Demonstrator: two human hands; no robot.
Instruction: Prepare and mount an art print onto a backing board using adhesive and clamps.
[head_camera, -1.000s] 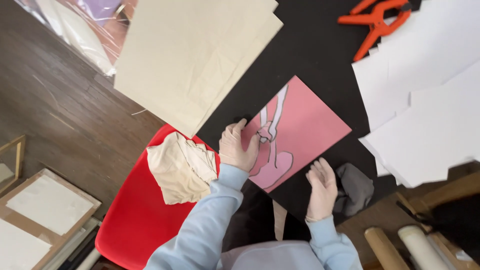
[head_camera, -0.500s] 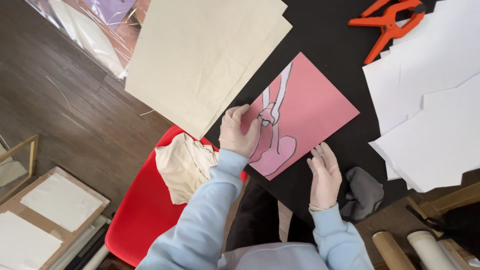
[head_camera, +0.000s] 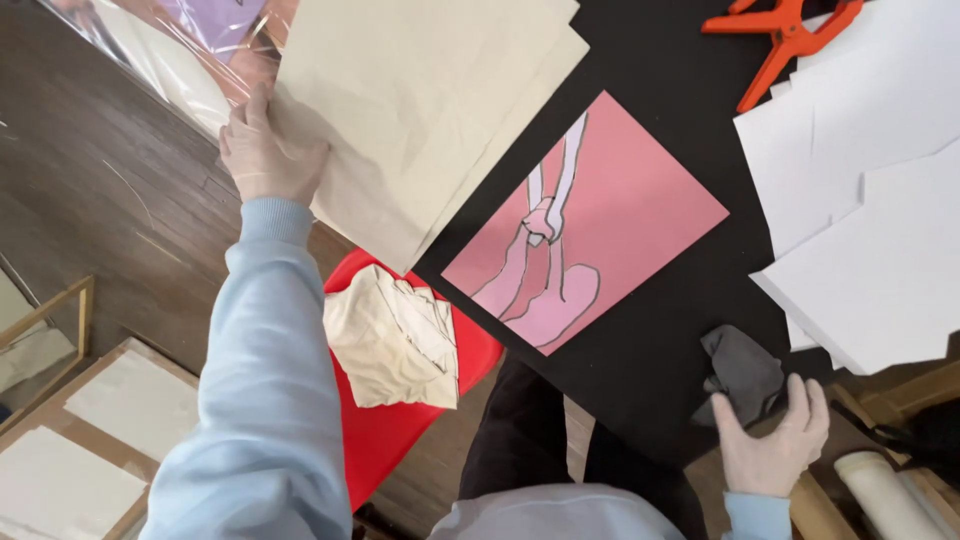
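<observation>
- While my left hand (head_camera: 268, 150) lies spread on the near edge of the cream sheets (head_camera: 420, 110), fingers flat on the top one, thumb side toward the floor, no sheet looks lifted yet.
- My right hand (head_camera: 775, 445) rests at the table's (head_camera: 650, 370) near right edge, fingers loosely curled beside a grey cloth (head_camera: 742, 372); whether it pinches the cloth I cannot tell.
- Pink print (head_camera: 590, 225) lies flat and bare on the black table, between the cream stack and the white sheets (head_camera: 870, 200), touching neither hand.
- Judgement: print is laid out and uncovered; a covering or wrapping sheet is only now being reached for, so that part seems just begun.
- Crumpled cream paper (head_camera: 395, 335) sits on the red chair (head_camera: 400, 420) below the table edge, apart from the stack.
- Orange clamp (head_camera: 785, 35) lies at the far edge, untouched.
- Clear film (head_camera: 180, 50) hangs past the stack on the far left; framed boards (head_camera: 80, 440) on the floor.
</observation>
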